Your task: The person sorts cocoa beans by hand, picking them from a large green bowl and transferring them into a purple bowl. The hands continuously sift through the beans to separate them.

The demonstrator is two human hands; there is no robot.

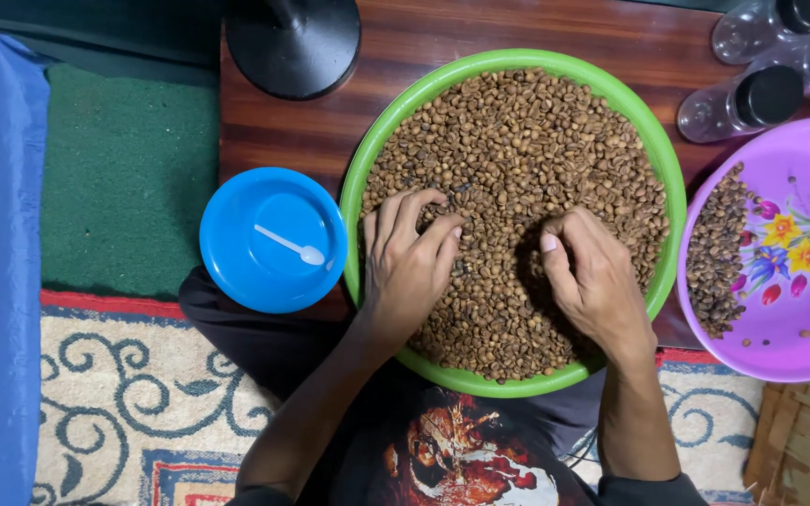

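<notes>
Your left hand (pixel 412 258) lies palm-down on the beans; fingers curled and drawn close together, tips dug into the bean layer near the middle of the green basin (pixel 653 141). Whether any bean is pinched between them cannot be told. Your right hand (pixel 591 276) lies just beside it, toward the basin's right side; fingers bent inward and bunched, thumb tucked against them, tips buried among the beans. A pinch there cannot be confirmed either. The two hands are near each other but not touching.

The brown coffee beans (pixel 527 131) fill the green basin almost to the rim, spread evenly. The basin sits on a dark wooden table (pixel 274 131), its near rim overhanging the table's near edge above your lap.

Just beside the basin's left rim, at the table's near-left corner: a blue plate (pixel 236 253) with a small white spoon (pixel 292 245) lying on it.

Close to the basin's right rim: a purple basin (pixel 799 347) with a flower print, holding a smaller heap of beans (pixel 714 253) along its left wall and a few loose ones.

Far-right corner of the table: clear bottles with black caps (pixel 747 101), lying on their sides. At the far edge, a black round stand base (pixel 294 42). Patterned rug (pixel 105 394) below the table's near edge.
</notes>
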